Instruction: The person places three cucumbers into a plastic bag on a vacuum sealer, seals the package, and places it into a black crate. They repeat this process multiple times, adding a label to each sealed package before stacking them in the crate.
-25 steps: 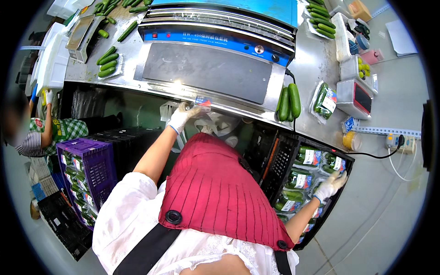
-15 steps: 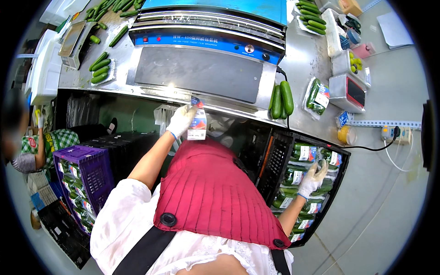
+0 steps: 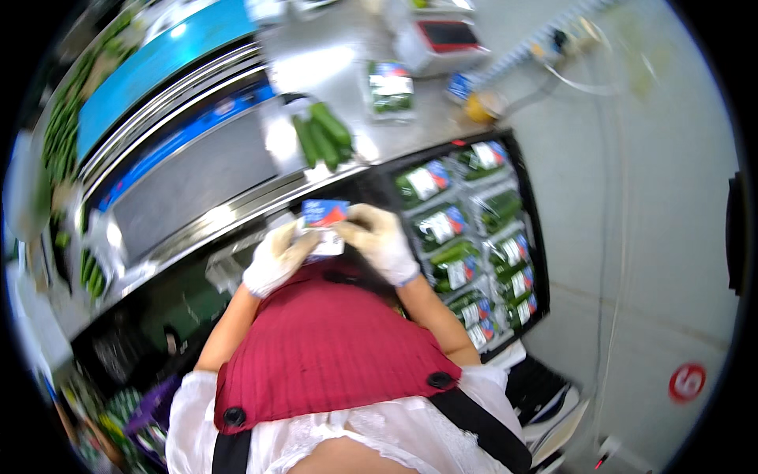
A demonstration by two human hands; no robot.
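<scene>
In front of my red apron both gloved hands meet at a blue, red and white label (image 3: 324,213), possibly one of a small stack. My left hand (image 3: 276,259) is closed on the label's left side. My right hand (image 3: 379,243) has its thumb and fingers pinched at its right edge. To the right of my right hand stands a black crate (image 3: 536,229) holding several film-wrapped cucumber packs (image 3: 439,226), most with similar labels. Loose cucumbers (image 3: 322,136) lie on the counter above my hands, beside a film wrapping machine (image 3: 189,186).
A wrapped cucumber pack (image 3: 391,88) lies on the metal counter (image 3: 316,67), near a white scale (image 3: 446,49) and a yellow-orange tub (image 3: 483,107). More cucumbers (image 3: 67,134) are heaped at the far left. A cable and a socket (image 3: 557,46) are by the wall at upper right.
My right hand has left the crate and come to the label held by my left hand. My view has turned right, shifting the machine to the left and blurring the picture.
</scene>
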